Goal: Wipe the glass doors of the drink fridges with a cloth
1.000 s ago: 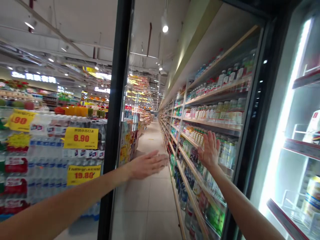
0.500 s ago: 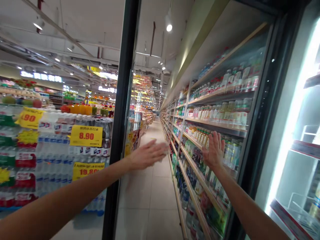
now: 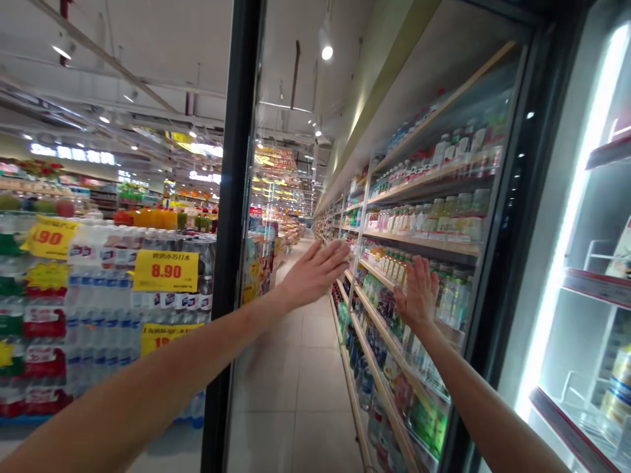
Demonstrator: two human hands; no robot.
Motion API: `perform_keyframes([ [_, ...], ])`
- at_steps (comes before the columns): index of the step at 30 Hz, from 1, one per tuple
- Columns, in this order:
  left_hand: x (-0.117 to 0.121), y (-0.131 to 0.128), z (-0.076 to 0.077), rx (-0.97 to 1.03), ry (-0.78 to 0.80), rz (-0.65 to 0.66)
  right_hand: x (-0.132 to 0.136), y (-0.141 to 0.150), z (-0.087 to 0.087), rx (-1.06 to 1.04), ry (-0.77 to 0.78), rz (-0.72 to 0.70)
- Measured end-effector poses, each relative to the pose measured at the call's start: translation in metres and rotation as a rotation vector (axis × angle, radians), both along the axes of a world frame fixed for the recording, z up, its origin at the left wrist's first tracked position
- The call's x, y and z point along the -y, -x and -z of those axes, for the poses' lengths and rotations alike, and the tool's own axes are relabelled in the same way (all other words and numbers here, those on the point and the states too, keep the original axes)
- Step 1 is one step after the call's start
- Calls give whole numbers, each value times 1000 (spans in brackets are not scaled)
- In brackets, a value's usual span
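Observation:
A clear glass door point(image 3: 266, 420) with a black frame point(image 3: 239, 164) stands swung open in front of me. My left hand point(image 3: 318, 272) is stretched out flat over the middle of the pane, palm toward it, holding nothing. Further right, my right hand point(image 3: 418, 292) is raised with its fingers up and its palm against or very near the glass. I cannot tell for certain whether either palm touches the pane. Both forearms reach in from the lower corners.
Lit cooler shelves point(image 3: 596, 286) with packaged goods are at the right edge. Past the glass, shelves of bottles point(image 3: 419, 217) line an aisle floor point(image 3: 296, 368). Packs of bottled drinks point(image 3: 103, 328) with yellow price signs point(image 3: 166, 270) are stacked at left.
My left hand has moved up and slightly right across the pane, after staying lower between the two earlier frames. My right hand stays in nearly the same place. The view shifts slightly.

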State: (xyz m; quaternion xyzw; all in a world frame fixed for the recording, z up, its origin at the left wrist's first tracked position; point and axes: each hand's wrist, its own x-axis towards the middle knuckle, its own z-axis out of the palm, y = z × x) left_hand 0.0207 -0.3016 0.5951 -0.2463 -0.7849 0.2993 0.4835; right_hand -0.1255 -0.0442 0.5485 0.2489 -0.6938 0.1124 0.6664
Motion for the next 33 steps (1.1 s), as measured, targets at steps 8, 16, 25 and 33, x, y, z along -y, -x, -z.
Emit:
perform_keyframes([
  [8, -27, 19, 32, 160, 365, 224, -1, -1, -1, -25, 3, -11],
  [16, -42, 31, 24, 138, 331, 245, 0, -3, 1, -13, 32, -27],
  [25, -59, 40, -36, -44, 27, 125, 2, -3, 4, -20, 181, -49],
  [33, -71, 52, -49, -39, 178, 188, 4, 0, 8, 26, 409, -61],
])
